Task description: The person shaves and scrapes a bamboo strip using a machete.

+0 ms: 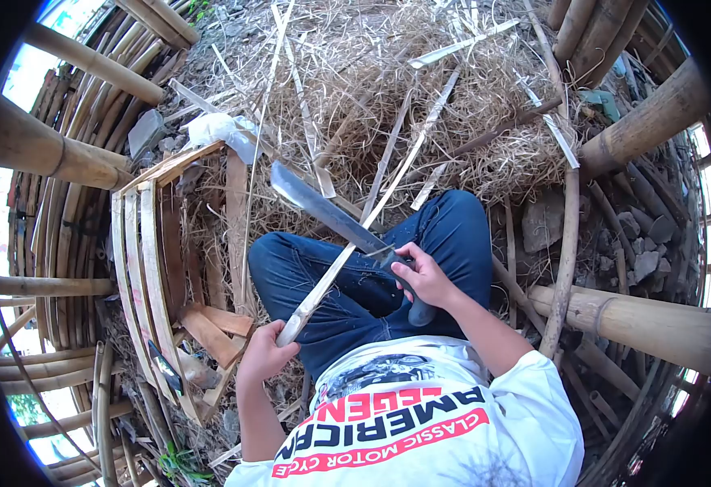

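My left hand (268,351) is closed round the near end of a long pale bamboo strip (331,274), which slants away up and to the right over my lap. In my right hand (425,280) is the dark handle of a machete (332,214). Its broad blade points up and to the left and crosses the strip close to the handle, overlapping it in this view. Fine shavings lie on my dark trousers (290,276) under both tools.
Curled shavings (355,105) cover the ground ahead, with several loose strips on top. A slatted wooden crate (146,276) stands at my left, a white plastic bag (217,130) at its far end. Bamboo poles (631,325) close in on both sides. Broken stones (643,264) lie at right.
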The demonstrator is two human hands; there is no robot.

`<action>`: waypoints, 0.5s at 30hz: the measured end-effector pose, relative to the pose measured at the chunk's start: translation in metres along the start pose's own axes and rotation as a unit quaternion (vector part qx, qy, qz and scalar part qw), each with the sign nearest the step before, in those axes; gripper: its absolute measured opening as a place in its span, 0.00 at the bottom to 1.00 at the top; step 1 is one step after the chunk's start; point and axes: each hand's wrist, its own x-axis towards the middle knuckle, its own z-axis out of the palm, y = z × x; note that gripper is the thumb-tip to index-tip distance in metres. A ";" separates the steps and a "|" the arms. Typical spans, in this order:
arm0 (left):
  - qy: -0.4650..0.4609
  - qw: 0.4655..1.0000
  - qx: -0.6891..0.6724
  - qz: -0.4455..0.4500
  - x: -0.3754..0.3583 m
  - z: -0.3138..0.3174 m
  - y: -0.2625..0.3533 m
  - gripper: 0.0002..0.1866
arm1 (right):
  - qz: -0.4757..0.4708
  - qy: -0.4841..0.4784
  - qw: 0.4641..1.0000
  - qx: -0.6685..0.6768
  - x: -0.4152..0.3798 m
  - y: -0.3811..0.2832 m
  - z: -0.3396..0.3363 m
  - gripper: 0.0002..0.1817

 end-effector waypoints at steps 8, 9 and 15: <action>0.013 0.998 0.025 0.054 0.011 0.008 -0.011 0.09 | -0.018 0.045 0.999 0.007 0.007 0.007 0.004 0.12; 0.001 1.000 0.006 0.016 0.010 0.007 -0.005 0.09 | -0.018 0.046 0.999 0.008 0.005 0.006 0.002 0.12; 0.016 0.998 0.008 0.055 0.012 0.007 -0.014 0.09 | -0.017 0.058 0.997 0.037 0.012 0.004 -0.017 0.14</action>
